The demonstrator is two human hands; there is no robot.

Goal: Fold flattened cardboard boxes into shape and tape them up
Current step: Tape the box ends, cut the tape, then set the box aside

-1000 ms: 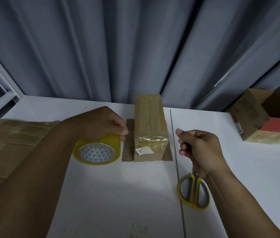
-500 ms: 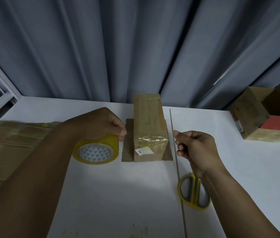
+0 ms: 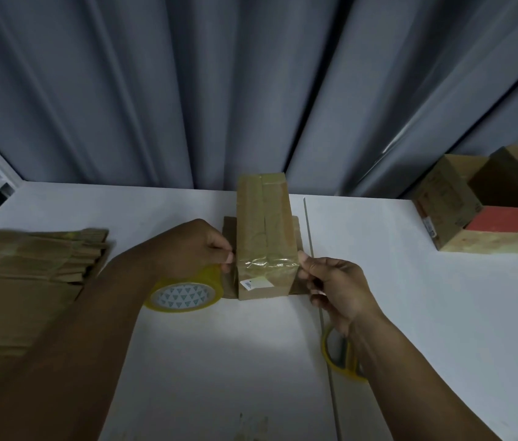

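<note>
Nearest to you, the scissors (image 3: 327,351) lie on the table (image 3: 219,361), half hidden under your right arm. They are close, so you can grab them fast to cut.

Your right hand (image 3: 334,281) is curled, and its thumb and finger pinch tight at the near right corner of the box (image 3: 264,224). I think they hold the loose end of the tape (image 3: 264,264). The tape is clear, so that is hard to see. Your left hand (image 3: 194,246) is curled over the top of the roll (image 3: 184,294) and grips it, with its fingertips touching the near left edge of the box. The roll stands on its edge on the table, just left of the box. I think you hold one hand at each side so the tape pulls flat across the near end.

The box sits in the middle of the table, between your hands, with its long side pointing away from you. Shiny tape shows along its top. A flat card (image 3: 229,230) lies under it and sticks out on both sides.

To the left lies a stack (image 3: 28,268) of flat boxes waiting for their turn. It is apart from your arm and not in the way. Far right stand open boxes (image 3: 448,198) with a red thing (image 3: 502,219) inside. A grey curtain (image 3: 251,90) hangs behind it all.

Your right arm covers the scissors, so you must lift it first.
</note>
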